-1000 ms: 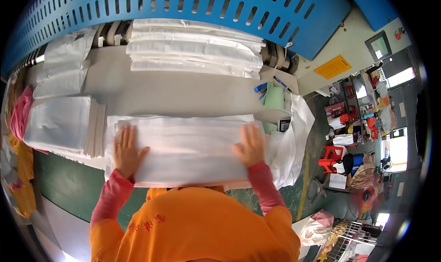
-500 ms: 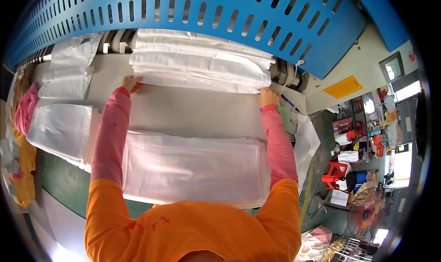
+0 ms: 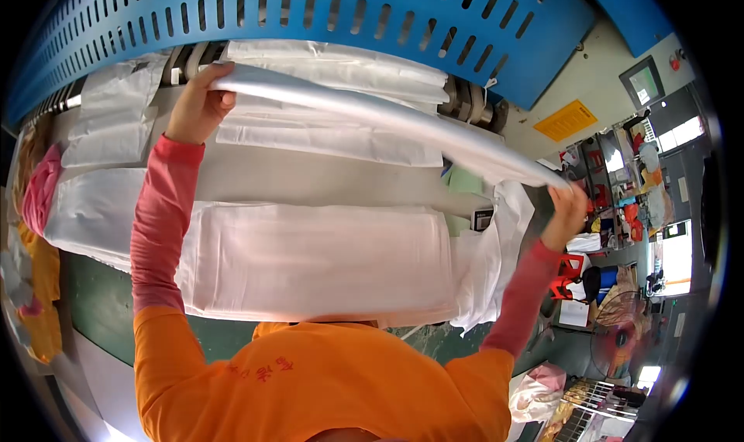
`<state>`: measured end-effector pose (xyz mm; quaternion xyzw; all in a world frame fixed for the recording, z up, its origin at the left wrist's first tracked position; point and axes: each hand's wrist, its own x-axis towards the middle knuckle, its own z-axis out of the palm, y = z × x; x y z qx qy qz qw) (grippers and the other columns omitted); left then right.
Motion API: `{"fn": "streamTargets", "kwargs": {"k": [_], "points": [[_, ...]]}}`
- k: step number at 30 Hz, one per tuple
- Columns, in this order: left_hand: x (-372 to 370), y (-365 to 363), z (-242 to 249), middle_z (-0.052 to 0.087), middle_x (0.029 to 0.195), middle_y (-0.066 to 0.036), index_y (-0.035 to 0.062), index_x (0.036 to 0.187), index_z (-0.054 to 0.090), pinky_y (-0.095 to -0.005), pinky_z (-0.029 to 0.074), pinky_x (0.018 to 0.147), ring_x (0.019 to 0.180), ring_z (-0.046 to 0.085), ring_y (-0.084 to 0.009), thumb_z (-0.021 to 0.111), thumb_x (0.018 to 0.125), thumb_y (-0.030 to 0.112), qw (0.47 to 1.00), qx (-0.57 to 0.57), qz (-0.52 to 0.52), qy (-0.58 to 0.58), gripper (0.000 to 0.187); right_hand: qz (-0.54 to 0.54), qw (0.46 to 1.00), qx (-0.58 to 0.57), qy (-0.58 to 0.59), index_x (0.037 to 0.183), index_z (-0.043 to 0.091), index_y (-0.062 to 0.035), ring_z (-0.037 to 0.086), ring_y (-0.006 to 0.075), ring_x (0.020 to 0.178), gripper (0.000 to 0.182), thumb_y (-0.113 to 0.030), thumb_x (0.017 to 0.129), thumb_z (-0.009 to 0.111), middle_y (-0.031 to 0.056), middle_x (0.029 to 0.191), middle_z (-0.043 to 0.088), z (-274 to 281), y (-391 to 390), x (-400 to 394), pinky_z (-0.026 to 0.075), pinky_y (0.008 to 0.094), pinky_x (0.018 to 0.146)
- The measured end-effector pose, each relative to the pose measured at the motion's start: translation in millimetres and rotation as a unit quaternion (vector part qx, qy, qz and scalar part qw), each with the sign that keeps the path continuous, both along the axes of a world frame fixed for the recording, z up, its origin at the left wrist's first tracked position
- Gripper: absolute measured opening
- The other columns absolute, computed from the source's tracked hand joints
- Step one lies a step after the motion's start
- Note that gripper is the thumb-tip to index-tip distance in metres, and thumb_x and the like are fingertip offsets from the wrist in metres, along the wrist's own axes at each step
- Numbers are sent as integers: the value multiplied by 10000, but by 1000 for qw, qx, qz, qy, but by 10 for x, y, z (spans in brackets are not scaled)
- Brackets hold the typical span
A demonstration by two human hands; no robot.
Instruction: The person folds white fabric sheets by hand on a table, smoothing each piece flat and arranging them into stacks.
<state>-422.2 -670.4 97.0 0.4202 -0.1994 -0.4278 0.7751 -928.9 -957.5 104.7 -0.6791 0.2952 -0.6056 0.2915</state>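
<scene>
A long white fabric sheet (image 3: 372,109) is stretched in the air between my hands, slanting down to the right. My left hand (image 3: 200,105) pinches its left end near the machine's rollers. Its right end is gripped by my right hand (image 3: 568,213), held out past the table's right side. Below and behind the raised sheet lie more white sheets (image 3: 325,138) at the machine's mouth. Closer to my body rests a flat stack of white fabric (image 3: 325,260). Crumpled white cloth (image 3: 496,264) hangs at the right end of that stack.
A blue slotted guard (image 3: 302,12) spans the machine above the rollers (image 3: 469,101). At left are another white stack (image 3: 97,209), a white sheet (image 3: 112,120) and pink cloth (image 3: 43,186). A small dark box (image 3: 482,219) sits at right. Beyond stand a red stool (image 3: 566,275) and a fan (image 3: 620,341).
Both hands have lifted a white sheet up from the machine's front edge. My right hand has swung out to the right; my left has moved up and slightly left.
</scene>
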Motion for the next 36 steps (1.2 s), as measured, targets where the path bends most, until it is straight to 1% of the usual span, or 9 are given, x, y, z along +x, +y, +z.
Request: {"fn": "streamTargets", "kwargs": {"k": [2,4,5,6,12,23,28,33,36], "points": [[-269,308,113,554,736,-60,35,859,543,-206,424,549,655,549,-117,567,812,126,991,-46,57,-108,106,-35,997,-26,70,1010,536,44,547,192,912,225,-102,839,532,114,987,561,80,370,-411,481,288,771],[-266,761,-191,547,869,-74,13,960,552,-231,445,692,855,549,-150,572,782,97,683,38,240,-689,198,-69,984,-59,150,880,550,-12,558,215,890,167,53,726,537,116,961,585,-91,768,-668,445,309,804],[-400,1086,-286,548,883,-79,2,1013,541,-269,446,759,894,547,-187,552,759,73,807,100,228,-536,264,-7,983,-89,162,810,538,-35,558,202,886,213,117,661,529,110,957,584,-247,947,-710,444,293,788],[-696,1278,-18,552,884,-77,-4,994,531,-286,450,759,876,552,-182,533,739,53,972,93,187,-105,262,14,983,-34,181,801,537,-38,557,195,880,231,131,644,525,107,946,585,-458,1174,-737,446,281,775],[-1214,2622,-1305,515,707,-4,-23,863,542,-211,438,424,552,494,-74,521,728,77,886,423,95,-167,169,89,929,229,278,836,595,-20,565,127,814,275,123,612,525,68,910,595,-1375,1937,-625,459,213,638],[-1153,1125,-32,564,935,-44,2,1043,515,-232,436,718,825,537,-104,464,757,-13,982,60,112,-139,290,-138,979,-69,136,911,587,7,550,238,918,158,32,766,529,140,994,576,-364,1177,-969,439,319,828],[-1373,216,-109,590,967,-95,34,1103,450,-271,485,697,859,607,-179,544,829,118,948,78,-239,-195,301,-389,911,-87,104,913,591,55,551,233,868,176,-6,760,528,131,923,597,-508,1477,-2353,426,332,838],[-77,258,-1393,611,836,-83,41,1207,387,-262,476,584,664,595,-151,521,819,177,934,327,9,-141,432,-450,809,131,356,913,626,17,580,239,894,216,2,764,471,141,942,626,-1548,1701,-3450,438,316,811],[673,424,-2045,564,703,-93,16,957,525,-293,482,463,559,567,-166,561,783,148,893,390,209,-80,221,-427,803,87,406,962,620,-5,574,221,919,217,-43,796,485,116,985,621,-1237,1476,-2232,437,294,815]]}}
